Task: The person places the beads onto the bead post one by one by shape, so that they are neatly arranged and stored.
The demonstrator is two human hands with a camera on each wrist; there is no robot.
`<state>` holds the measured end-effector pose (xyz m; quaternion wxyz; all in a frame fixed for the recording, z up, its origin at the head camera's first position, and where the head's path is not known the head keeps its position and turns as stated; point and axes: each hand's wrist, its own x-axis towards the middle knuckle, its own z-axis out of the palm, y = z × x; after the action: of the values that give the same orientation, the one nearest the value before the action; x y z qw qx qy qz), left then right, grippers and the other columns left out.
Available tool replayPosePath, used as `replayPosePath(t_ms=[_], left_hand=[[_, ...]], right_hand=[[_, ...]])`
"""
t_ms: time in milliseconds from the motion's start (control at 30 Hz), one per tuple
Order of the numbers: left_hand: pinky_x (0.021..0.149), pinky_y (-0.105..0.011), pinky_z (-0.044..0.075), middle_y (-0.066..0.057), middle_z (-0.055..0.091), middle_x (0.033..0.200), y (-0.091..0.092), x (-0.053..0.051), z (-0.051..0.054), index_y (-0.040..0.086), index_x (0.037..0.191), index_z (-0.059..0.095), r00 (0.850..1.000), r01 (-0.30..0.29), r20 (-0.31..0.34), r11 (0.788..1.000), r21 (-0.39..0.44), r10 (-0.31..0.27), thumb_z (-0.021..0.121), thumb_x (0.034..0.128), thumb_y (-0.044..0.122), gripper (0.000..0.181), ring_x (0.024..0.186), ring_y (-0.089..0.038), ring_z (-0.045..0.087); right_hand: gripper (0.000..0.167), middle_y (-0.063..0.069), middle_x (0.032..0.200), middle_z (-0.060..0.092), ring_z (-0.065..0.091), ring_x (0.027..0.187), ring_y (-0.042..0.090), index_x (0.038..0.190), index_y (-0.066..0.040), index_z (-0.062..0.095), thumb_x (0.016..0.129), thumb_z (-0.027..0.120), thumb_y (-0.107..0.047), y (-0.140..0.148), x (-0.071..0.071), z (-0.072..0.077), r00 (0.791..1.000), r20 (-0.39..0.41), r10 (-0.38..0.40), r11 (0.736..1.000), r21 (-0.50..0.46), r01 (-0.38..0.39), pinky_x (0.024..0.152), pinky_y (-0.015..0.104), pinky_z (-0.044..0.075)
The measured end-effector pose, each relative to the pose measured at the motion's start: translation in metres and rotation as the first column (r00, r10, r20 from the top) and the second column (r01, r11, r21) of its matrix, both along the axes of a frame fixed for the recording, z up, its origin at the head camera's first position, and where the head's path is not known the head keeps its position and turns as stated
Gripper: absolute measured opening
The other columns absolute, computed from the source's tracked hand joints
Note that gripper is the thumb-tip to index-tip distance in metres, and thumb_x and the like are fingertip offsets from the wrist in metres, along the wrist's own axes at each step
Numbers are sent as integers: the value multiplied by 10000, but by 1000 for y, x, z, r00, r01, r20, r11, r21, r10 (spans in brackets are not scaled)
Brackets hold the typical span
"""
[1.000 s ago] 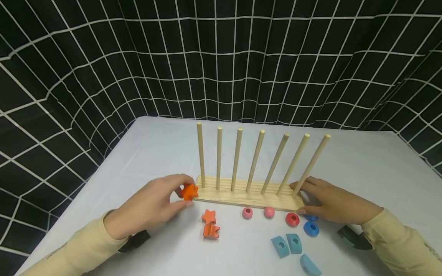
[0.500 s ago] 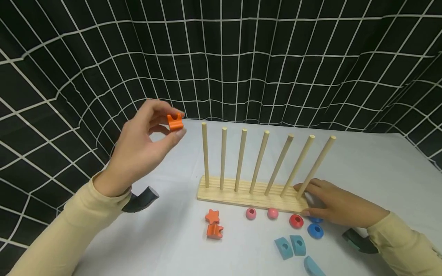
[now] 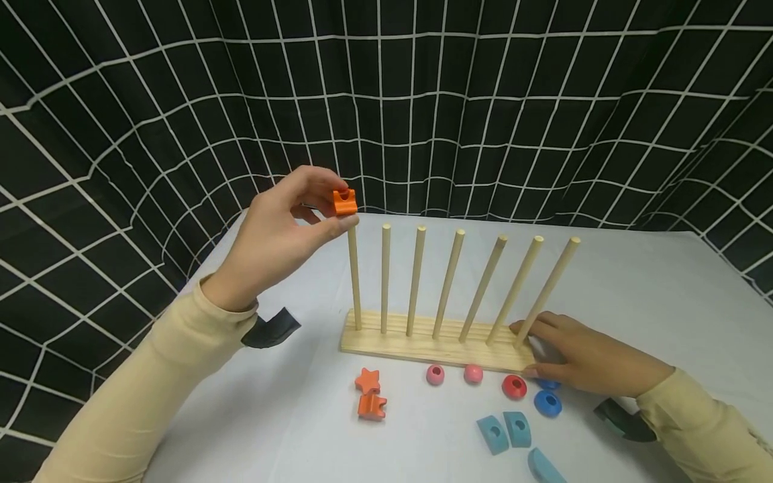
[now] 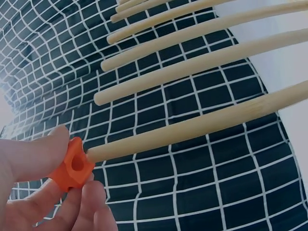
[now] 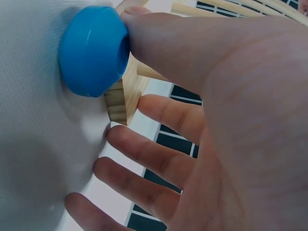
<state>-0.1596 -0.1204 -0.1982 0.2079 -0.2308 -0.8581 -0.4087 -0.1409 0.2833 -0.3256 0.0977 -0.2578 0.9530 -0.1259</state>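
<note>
In the head view my left hand [image 3: 274,238] pinches an orange star-shaped bead [image 3: 345,202] between thumb and fingers. The bead is level with the top of the leftmost peg [image 3: 355,282]. In the left wrist view, the bead's hole faces the peg [image 4: 192,130], whose tip lies right beside it; contact is hard to judge. Several upright pegs stand in a wooden peg rack [image 3: 398,345]. My right hand [image 3: 588,359] grips the rack's right end, thumb at the front and index finger behind. A blue bead [image 5: 91,53] sits by that thumb in the right wrist view.
Before the rack lie an orange star bead [image 3: 368,381], another orange bead [image 3: 371,406], pink beads [image 3: 435,374], a red bead [image 3: 514,387] and a blue bead [image 3: 547,404]. Light-blue half-round pieces [image 3: 492,435] lie nearer. A black gridded curtain [image 3: 410,100] hangs behind the white table [image 3: 290,416].
My left hand has lifted the orange bead from beside the rack's left end, then moved it right to the leftmost peg's top. The right hand keeps its place on the rack.
</note>
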Motion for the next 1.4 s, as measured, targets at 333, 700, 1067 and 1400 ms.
replayPosePath(t_ms=[333,700,1067,1400], left_hand=[[728,-317,453,2,590,988,4,-10,-7,113,1178,598,996,26,86,998,-51,-21,767,824,250,415,831,-144,525],[645,-315,423,-31,576,803,1,-13,-26,134,1038,595,980,32,199,995,-92,-13,818,752,321,407,722,-178,518],[685,-311,489,19,620,814,-9,-13,-69,141,1021,644,946,138,316,973,-184,-74,780,807,242,273,727,-137,585],[645,-300,444,42,620,920,-12,-15,-106,180,938,656,910,200,409,938,-285,-70,772,796,188,184,771,-142,533]], right_hand=[[696,72,1255,558,548,1138,324,1318,-257,527,768,614,-673,1,0,-3,1000,4,-10,1000,0,10,854,569,483],[744,75,1246,562,558,1121,304,1322,-216,520,770,571,-712,2,1,-6,999,-32,2,1000,23,-2,854,532,496],[727,76,1257,555,540,1155,332,1329,-215,519,779,593,-684,2,2,-3,999,-32,8,1000,14,-8,866,550,485],[751,115,1289,533,525,1184,372,1357,-161,503,797,609,-651,0,3,0,999,-43,11,999,38,-10,891,548,472]])
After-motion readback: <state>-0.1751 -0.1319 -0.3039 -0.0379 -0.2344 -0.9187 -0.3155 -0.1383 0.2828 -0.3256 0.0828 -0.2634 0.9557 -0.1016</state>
